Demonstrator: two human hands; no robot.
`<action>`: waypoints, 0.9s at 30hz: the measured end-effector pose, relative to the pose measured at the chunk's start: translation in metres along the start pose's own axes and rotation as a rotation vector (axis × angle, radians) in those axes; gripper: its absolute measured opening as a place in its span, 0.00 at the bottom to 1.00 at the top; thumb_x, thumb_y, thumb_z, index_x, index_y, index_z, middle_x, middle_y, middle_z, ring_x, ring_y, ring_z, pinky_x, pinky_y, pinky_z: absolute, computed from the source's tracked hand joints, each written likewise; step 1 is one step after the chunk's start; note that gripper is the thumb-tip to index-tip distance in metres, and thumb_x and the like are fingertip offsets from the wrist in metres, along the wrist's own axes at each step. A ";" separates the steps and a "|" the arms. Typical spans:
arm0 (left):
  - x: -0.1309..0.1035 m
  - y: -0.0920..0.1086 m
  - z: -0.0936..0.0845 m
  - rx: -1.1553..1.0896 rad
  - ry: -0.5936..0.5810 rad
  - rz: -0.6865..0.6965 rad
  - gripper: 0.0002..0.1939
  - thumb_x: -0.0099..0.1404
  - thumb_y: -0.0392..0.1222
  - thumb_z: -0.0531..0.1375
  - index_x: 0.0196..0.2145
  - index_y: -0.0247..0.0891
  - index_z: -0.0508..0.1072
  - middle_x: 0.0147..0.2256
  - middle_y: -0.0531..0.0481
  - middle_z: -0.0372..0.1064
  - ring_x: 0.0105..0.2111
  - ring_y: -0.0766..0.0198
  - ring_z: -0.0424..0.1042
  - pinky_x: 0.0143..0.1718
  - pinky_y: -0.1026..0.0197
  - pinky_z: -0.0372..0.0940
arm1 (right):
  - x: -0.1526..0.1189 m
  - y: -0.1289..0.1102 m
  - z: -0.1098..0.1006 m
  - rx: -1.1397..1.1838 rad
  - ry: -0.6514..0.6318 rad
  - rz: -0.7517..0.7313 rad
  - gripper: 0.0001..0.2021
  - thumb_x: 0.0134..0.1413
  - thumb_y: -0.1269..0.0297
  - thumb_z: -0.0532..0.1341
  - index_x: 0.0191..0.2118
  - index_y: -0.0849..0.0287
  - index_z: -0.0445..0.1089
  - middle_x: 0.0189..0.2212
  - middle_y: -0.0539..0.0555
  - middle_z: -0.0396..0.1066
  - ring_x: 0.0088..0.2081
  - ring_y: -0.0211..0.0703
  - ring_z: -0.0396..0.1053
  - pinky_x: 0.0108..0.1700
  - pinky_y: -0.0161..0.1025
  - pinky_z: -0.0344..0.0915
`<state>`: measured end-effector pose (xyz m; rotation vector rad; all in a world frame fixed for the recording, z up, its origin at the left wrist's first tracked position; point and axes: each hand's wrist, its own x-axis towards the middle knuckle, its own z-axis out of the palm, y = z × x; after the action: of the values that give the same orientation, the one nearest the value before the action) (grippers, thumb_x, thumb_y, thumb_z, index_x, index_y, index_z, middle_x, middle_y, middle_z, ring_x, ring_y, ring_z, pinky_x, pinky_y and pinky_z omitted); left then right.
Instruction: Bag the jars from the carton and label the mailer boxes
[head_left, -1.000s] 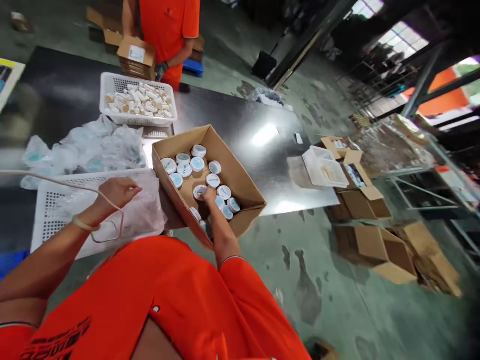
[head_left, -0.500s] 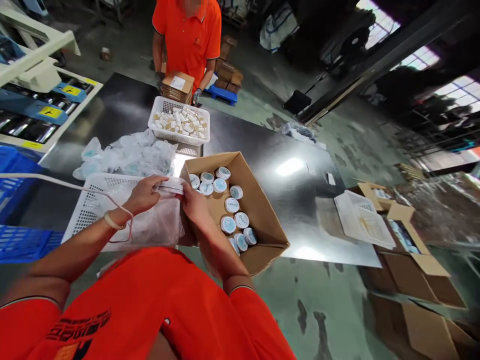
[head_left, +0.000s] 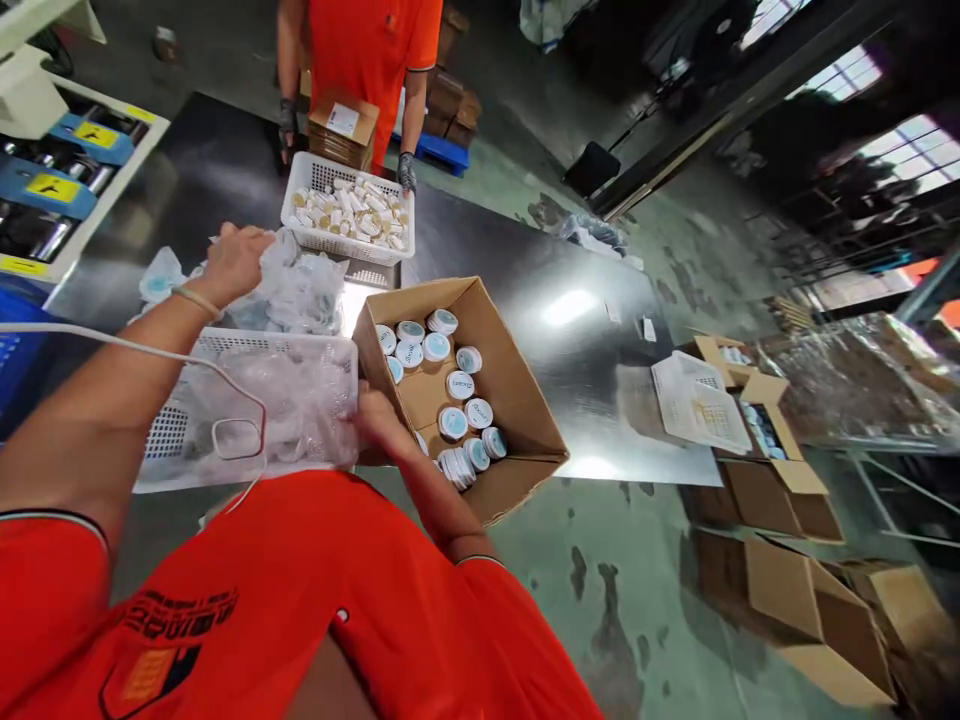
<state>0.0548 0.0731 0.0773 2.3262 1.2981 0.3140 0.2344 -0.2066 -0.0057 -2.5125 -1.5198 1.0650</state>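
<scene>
Clear plastic bags (head_left: 289, 290), heaped on the dark metal bench (head_left: 495, 290), lie under the left hand (head_left: 234, 262), whose fingers close on one. Nearer the body, a white perforated plastic basket (head_left: 247, 345) holds more film, pinched by the right hand (head_left: 379, 420). Just right of that hand, an open brown cardboard box (head_left: 517, 400) contains round white-lidded jars (head_left: 460, 385).

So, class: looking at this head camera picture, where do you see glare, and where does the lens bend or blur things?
Head view: bright glare patches on the metal table, one beside the cardboard box and another by the far white basket; the windows are blown out; wide-angle distortion tilts the floor and shelving at right; the edges look soft, while the jar lids stay fairly sharp.
</scene>
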 end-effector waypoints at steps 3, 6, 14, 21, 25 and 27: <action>-0.008 -0.013 0.017 -0.034 -0.072 -0.023 0.24 0.76 0.24 0.57 0.66 0.15 0.77 0.75 0.25 0.64 0.72 0.40 0.62 0.77 0.26 0.54 | -0.009 0.002 0.029 0.022 -0.017 0.129 0.35 0.53 0.75 0.80 0.65 0.70 0.74 0.55 0.75 0.82 0.55 0.65 0.83 0.52 0.46 0.77; -0.024 -0.011 0.039 -0.085 -0.086 -0.020 0.20 0.75 0.28 0.58 0.58 0.18 0.83 0.73 0.25 0.66 0.70 0.40 0.68 0.77 0.33 0.58 | -0.011 0.012 0.034 0.119 0.031 0.125 0.11 0.55 0.79 0.73 0.43 0.63 0.80 0.42 0.66 0.84 0.47 0.58 0.82 0.47 0.42 0.74; -0.104 0.045 0.065 -0.882 -0.037 -0.017 0.21 0.58 0.52 0.72 0.43 0.38 0.76 0.35 0.48 0.77 0.34 0.58 0.79 0.35 0.59 0.75 | 0.007 0.004 -0.007 1.417 0.174 -0.112 0.17 0.57 0.50 0.72 0.37 0.53 0.67 0.27 0.45 0.67 0.25 0.37 0.61 0.28 0.36 0.64; -0.135 0.083 0.073 -0.877 -0.064 -0.058 0.27 0.48 0.59 0.76 0.35 0.40 0.71 0.34 0.50 0.74 0.32 0.60 0.76 0.30 0.61 0.71 | 0.010 -0.021 -0.005 1.250 0.181 -0.252 0.29 0.48 0.42 0.80 0.26 0.53 0.62 0.22 0.43 0.59 0.25 0.32 0.52 0.29 0.36 0.53; -0.133 0.094 0.087 -0.868 -0.012 -0.151 0.19 0.51 0.50 0.74 0.34 0.40 0.71 0.32 0.51 0.74 0.31 0.61 0.75 0.32 0.61 0.72 | 0.005 -0.034 0.004 0.952 0.261 -0.271 0.32 0.50 0.45 0.80 0.22 0.53 0.58 0.21 0.43 0.53 0.28 0.34 0.51 0.31 0.37 0.50; -0.131 0.096 0.092 -0.866 0.030 -0.193 0.13 0.53 0.43 0.71 0.33 0.39 0.72 0.29 0.51 0.74 0.29 0.63 0.74 0.35 0.61 0.72 | 0.000 -0.039 0.008 0.863 0.253 -0.308 0.28 0.55 0.47 0.79 0.24 0.54 0.62 0.22 0.44 0.56 0.28 0.36 0.55 0.32 0.37 0.53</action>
<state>0.0946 -0.1067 0.0475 1.4630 1.0831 0.6857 0.1998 -0.1882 0.0015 -1.6814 -1.0109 1.0027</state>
